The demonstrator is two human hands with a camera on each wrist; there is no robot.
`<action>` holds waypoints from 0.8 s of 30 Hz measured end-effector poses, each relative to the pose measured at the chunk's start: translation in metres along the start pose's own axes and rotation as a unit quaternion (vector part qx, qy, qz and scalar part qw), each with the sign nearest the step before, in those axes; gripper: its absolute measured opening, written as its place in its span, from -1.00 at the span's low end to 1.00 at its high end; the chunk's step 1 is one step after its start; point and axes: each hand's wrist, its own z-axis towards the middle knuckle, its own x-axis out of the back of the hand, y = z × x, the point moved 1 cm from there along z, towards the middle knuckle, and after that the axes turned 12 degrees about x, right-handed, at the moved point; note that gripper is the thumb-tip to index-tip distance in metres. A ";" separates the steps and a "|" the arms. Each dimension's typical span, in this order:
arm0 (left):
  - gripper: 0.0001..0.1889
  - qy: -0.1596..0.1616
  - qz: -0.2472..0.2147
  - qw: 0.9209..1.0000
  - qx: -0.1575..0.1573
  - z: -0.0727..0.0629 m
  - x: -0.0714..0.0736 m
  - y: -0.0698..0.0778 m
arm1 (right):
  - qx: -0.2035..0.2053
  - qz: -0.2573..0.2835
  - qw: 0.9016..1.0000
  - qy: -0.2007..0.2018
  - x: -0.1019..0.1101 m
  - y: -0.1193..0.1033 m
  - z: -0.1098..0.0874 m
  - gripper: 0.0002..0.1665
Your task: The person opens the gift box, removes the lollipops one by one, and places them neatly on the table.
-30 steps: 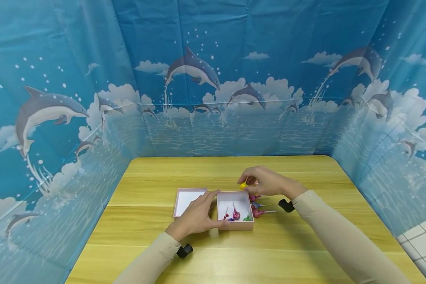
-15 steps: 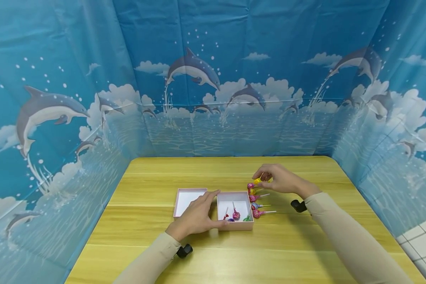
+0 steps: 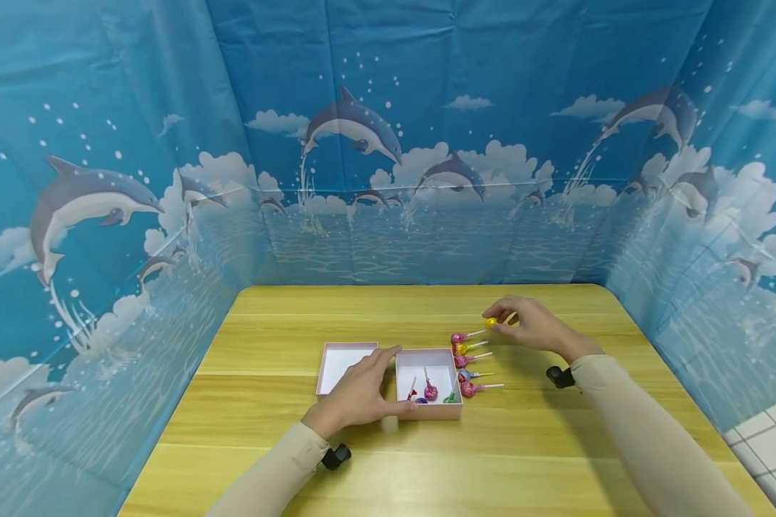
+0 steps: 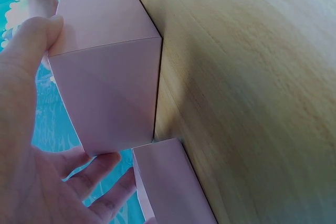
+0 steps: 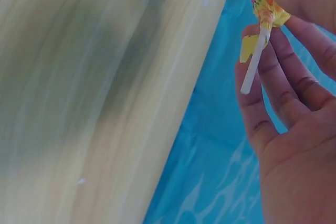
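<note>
In the head view my right hand pinches a yellow-wrapped lollipop above the table's far right part. Its white stick shows in the right wrist view. With thumb and fingertips, my left hand holds the pink open box by its walls. Inside lie a pink lollipop, a green one, a red one and a partly hidden blue one. Right of the box, several lollipops form a column, including a blue one and a front pink one, sticks pointing right.
A shallow pink-edged lid with a white inside lies left of the box, partly behind my left hand. All stands on a wooden table. A blue dolphin curtain hangs behind the table and along both sides.
My right hand has moved right and slightly back with the yellow lollipop, away from the box, uncovering the far lollipops of the column. My left hand and the box have stayed put.
</note>
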 end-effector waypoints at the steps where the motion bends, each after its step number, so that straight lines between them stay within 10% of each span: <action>1: 0.22 0.000 0.001 1.000 0.000 0.000 0.000 0.000 | -0.003 -0.002 1.000 0.002 0.000 0.002 -0.001 -0.69; 24: 0.23 -0.005 -0.010 1.000 0.004 -0.001 0.000 0.002 | -0.071 -0.013 0.997 -0.023 -0.019 0.035 -0.019 -0.71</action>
